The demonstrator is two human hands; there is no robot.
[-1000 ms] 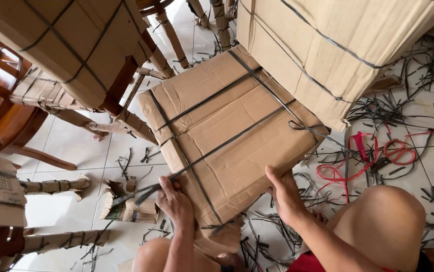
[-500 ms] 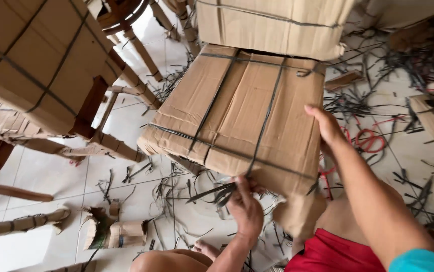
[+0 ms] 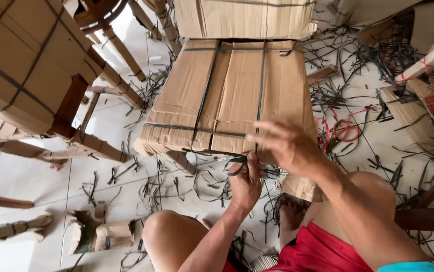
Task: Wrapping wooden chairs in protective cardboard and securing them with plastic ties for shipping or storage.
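— What do you have in front of you, counted from the cardboard-wrapped seat [image 3: 237, 95]?

— One wrapped seat lies flat ahead of your knees, crossed by two dark straps running away from you and one strap across its near end. A second wrapped bundle [image 3: 244, 17] stands just beyond it, and a third [image 3: 20, 60] lies off to its left. One red-handled pair of scissors [image 3: 345, 130] lies on the floor to its right, among many cut strap scraps.

— And your two hands?

— Your left hand [image 3: 246, 182] is at the seat's near edge, fingers curled tight on a dark strap loop [image 3: 237, 165], thumb pointing up, forearm rising from between your knees. Your right hand [image 3: 288, 146] rests over the seat's near right corner, palm down, fingers spread and slightly bent, fingertips touching the cardboard beside the strap; it is blurred, so any grip is unclear.
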